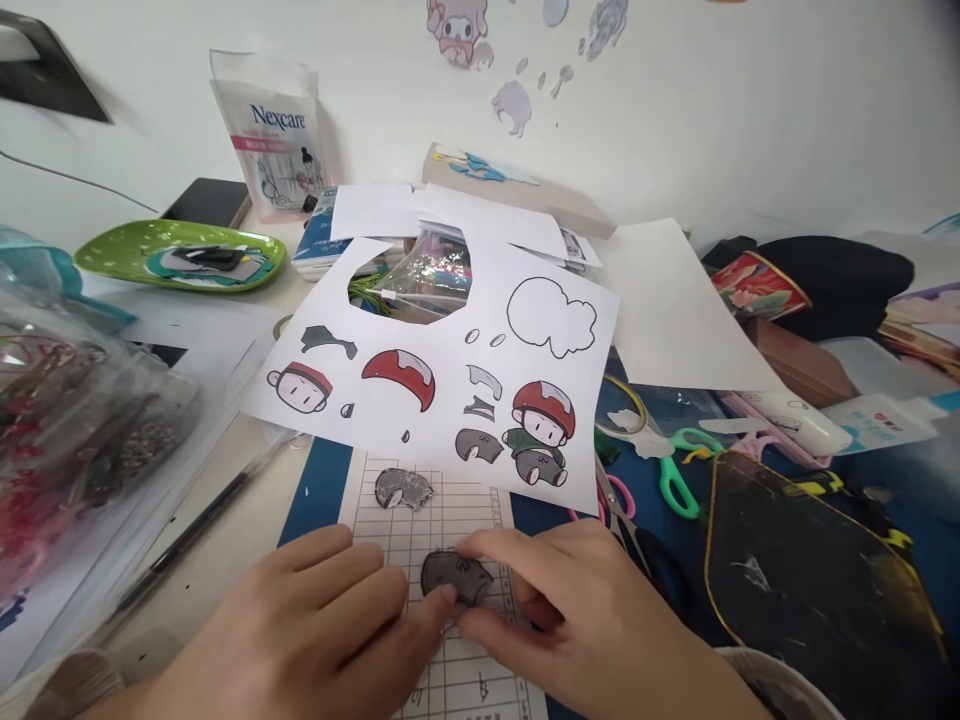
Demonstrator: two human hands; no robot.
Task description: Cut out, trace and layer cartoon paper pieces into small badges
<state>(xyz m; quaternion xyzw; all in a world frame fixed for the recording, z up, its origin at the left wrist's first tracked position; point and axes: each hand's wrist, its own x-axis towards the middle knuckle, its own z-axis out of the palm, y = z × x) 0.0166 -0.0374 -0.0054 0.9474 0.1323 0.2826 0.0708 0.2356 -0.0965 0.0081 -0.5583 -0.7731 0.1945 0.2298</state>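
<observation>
The plate (97, 248) lies left of the printed sheet (450, 400).

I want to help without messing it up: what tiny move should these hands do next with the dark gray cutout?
I'd probably gently press the cutout flat toward its edges. It lies on the lined paper, a fingertip of the left hand is already on it, and the right hand's finger and thumb sit at its edges.

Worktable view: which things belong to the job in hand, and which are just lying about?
Likely in the job: grey cutout at left hand and right hand; ruled paper beneath; speckled cutout; printed sheet.

Apparently lying about: green tray; Nexcare bag; pen.
</observation>
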